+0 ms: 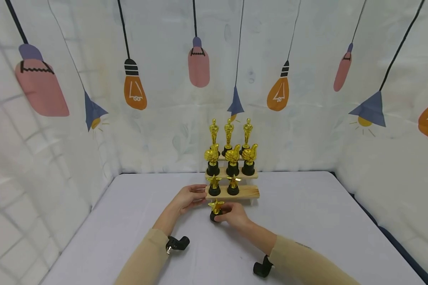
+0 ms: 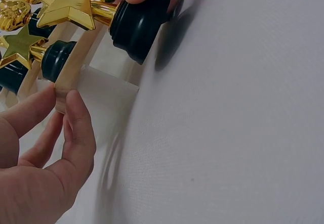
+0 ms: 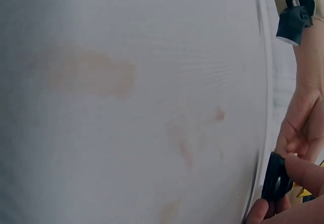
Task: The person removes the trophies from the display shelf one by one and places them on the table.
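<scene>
My right hand [image 1: 234, 215] holds a small gold star trophy [image 1: 216, 206] by its black base, in front of the lowest step of a wooden tiered stand [image 1: 247, 192]. In the left wrist view this trophy [image 2: 134, 29] tilts over the white surface; the right wrist view shows the underside of its base [image 3: 276, 178]. The thumb and fingers of my left hand [image 1: 189, 198] pinch the left end of that lowest step [image 2: 63, 95]. Two more star trophies, a left one [image 1: 214, 186] and a middle one [image 1: 233, 186], stand upright on the step, with its right part bare.
Three thumbs-up trophies [image 1: 232, 160] stand on the middle step, and three figure trophies [image 1: 228, 134] on the top one. Behind the white-covered table [image 1: 146, 190] hangs a cloth [image 1: 164, 130] printed with lamps. Each wrist wears a black camera [image 1: 178, 243].
</scene>
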A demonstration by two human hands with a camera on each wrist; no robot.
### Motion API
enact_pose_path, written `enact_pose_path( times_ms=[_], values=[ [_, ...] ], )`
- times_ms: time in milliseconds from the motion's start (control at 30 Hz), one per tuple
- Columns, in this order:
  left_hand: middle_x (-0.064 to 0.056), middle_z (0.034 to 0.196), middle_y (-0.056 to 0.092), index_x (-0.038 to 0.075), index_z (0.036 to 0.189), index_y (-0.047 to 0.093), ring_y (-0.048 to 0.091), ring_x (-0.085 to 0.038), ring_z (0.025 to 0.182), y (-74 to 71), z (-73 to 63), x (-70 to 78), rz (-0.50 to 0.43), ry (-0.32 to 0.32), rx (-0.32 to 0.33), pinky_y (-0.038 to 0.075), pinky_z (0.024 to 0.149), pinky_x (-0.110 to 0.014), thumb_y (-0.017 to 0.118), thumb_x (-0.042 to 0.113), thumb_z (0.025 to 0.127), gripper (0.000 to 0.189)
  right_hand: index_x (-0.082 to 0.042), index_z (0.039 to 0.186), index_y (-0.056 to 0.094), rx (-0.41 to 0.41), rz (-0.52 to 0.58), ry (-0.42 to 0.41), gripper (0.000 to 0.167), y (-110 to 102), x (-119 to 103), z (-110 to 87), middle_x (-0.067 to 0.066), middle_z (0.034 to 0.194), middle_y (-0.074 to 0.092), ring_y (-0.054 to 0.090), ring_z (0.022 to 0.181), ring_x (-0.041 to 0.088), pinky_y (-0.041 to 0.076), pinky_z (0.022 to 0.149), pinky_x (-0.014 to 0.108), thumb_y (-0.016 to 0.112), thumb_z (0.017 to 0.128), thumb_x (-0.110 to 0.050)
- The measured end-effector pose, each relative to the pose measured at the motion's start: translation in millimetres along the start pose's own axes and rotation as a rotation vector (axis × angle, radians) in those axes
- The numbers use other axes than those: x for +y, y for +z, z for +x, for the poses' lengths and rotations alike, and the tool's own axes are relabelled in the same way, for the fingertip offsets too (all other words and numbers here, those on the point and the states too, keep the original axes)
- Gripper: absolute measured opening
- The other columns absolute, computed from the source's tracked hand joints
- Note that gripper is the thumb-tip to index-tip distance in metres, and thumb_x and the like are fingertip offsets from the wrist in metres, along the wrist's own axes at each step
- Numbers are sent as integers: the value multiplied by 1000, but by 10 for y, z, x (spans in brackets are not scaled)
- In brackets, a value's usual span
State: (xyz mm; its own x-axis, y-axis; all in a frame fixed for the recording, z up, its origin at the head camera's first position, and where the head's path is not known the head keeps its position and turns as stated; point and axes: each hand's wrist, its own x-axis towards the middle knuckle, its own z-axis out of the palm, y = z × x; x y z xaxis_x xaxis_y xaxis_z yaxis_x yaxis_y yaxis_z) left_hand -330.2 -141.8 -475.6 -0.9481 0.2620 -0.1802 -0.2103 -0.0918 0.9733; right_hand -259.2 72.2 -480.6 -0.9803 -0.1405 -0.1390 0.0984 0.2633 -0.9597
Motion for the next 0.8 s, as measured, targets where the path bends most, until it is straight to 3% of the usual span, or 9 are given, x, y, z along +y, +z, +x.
enact_pose_path(
  times_ms=[167,433,800],
  values=[
    [-24,135,56,-8,143,52,67,-21,99,-7,-11,2,1,0,0,57,92,-37,66,-3,98,47,8,121,69,20,-2,10,46,50,-4,-3,10,111,70,62,102,21,55,89,37,87,79,1],
    [-22,131,58,-8,142,54,68,-21,98,0,-7,-2,1,1,12,58,90,-37,67,-4,97,47,8,113,71,30,-38,-5,40,136,-30,-23,10,105,72,66,96,20,57,83,35,88,77,4],
    [-21,129,60,-8,142,54,68,-21,98,-3,0,0,-11,-5,0,58,89,-36,66,-6,97,47,7,110,71,106,-68,7,41,199,-27,-10,9,101,68,64,93,22,58,80,35,88,73,7]
  ],
)
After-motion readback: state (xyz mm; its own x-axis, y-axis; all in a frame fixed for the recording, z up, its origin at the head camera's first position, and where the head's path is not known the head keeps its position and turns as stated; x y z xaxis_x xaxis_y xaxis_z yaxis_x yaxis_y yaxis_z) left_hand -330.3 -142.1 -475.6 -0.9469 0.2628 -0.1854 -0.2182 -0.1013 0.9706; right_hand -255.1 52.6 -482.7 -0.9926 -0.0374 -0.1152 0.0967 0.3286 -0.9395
